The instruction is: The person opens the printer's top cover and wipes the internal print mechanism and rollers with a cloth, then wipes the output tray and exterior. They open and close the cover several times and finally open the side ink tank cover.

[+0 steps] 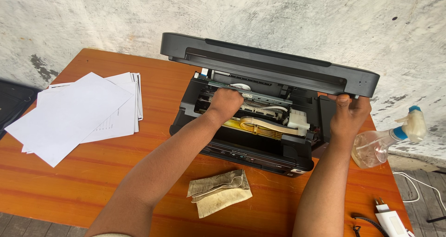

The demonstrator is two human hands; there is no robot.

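One printer [260, 139] is sitting open. Left hand [226, 101] is reaching inside, closed, contents unclear; right hand [349, 114] is gripping the raised lid [269, 63]. One rag [219, 192] is lying nearby.

From my remote seat, soft, even daylight filled the view, perhaps from above. The glossy orange wooden table [93, 172] showed faint sheen; the raised black plastic printer lid [269, 65] shadowed its interior. Edges bowed slightly; focus stayed sharp.

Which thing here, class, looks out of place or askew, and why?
The spray bottle lies tipped on its side at the table's right edge, not upright. The crumpled, stained cloth sits before the open printer, and the paper stack is fanned unevenly.
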